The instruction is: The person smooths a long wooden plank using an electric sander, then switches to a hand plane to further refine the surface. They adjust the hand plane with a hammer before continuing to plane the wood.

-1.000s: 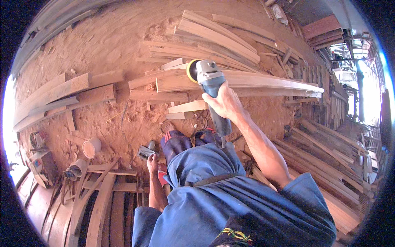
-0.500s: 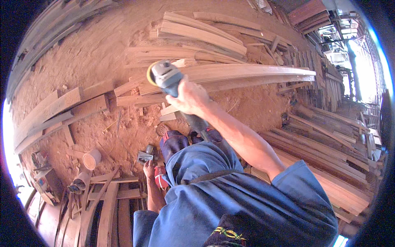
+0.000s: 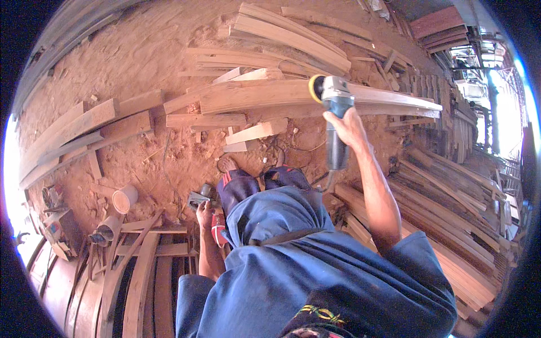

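My right hand [image 3: 350, 128] grips the blue body of an angle grinder [image 3: 335, 107], its yellow-rimmed disc held up just over a long curved plank [image 3: 270, 94] on the sawdust floor [image 3: 141, 50]. My left hand [image 3: 204, 214] is closed on a small grey tool [image 3: 197, 199] beside my knee. A white cylinder-shaped container [image 3: 124, 198] lies on its side nearby; I cannot tell what it holds.

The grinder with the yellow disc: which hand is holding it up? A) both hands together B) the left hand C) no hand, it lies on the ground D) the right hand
D: the right hand grips the blue-grey grinder by its body, raised over the long planks, while the left hand is down low at a small grey tool.
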A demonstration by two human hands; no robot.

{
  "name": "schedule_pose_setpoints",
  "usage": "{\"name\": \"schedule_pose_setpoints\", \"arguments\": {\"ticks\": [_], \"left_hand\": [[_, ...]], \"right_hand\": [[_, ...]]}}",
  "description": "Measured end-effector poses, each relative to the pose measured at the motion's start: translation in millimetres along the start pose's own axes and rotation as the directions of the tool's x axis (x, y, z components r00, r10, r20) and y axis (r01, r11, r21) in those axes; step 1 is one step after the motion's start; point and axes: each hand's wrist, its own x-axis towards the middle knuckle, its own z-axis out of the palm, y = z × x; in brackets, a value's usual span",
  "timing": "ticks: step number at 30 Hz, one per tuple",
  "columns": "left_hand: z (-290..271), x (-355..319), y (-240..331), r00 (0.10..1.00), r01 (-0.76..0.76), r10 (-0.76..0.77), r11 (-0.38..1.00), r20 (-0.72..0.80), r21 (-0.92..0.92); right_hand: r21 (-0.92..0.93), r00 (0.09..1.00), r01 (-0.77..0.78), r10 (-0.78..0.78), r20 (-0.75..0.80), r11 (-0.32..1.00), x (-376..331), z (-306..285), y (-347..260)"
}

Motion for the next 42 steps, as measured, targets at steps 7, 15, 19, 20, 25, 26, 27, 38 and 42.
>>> {"name": "schedule_pose_setpoints", "arguments": {"ticks": [7,15,19,20,25,26,27,38,42], "left_hand": [[3,-13,2,0.998,-0.068,0.067,0.981,-0.013,-0.182],[-3,-13,-35,0.998,-0.018,0.003,0.977,-0.069,-0.212],[-7,-14,-54,0.996,0.032,-0.048,0.983,-0.081,-0.181],[-8,-15,-57,0.989,0.110,-0.125,0.980,-0.083,-0.167],[-10,-18,-53,0.994,0.060,-0.074,0.984,-0.079,-0.166],[-10,-18,-50,0.986,0.113,-0.131,0.981,-0.107,-0.160],[-11,-19,-46,0.993,0.034,-0.054,0.981,-0.104,-0.191],[-18,-36,-31,0.993,-0.027,0.014,0.993,-0.113,-0.116],[-16,-26,-38,0.987,0.144,-0.154,0.975,-0.053,-0.167]], "right_hand": [[-0.077,0.978,0.158,-0.145,0.147,0.984,-34,59,-115],[-0.107,0.917,0.342,-0.307,0.253,0.934,-49,85,-182],[-0.142,0.902,0.355,-0.298,0.313,0.924,-52,98,-199],[-0.151,0.901,0.358,-0.297,0.317,0.922,-53,100,-203],[-0.147,0.881,0.381,-0.310,0.358,0.913,-58,104,-214],[-0.175,0.891,0.353,-0.274,0.362,0.919,-57,102,-214],[-0.196,0.904,0.338,-0.259,0.340,0.921,-56,101,-214],[-0.128,0.906,0.337,-0.285,0.315,0.933,-42,106,-222],[-0.129,0.927,0.300,-0.257,0.273,0.945,-47,94,-205]]}}
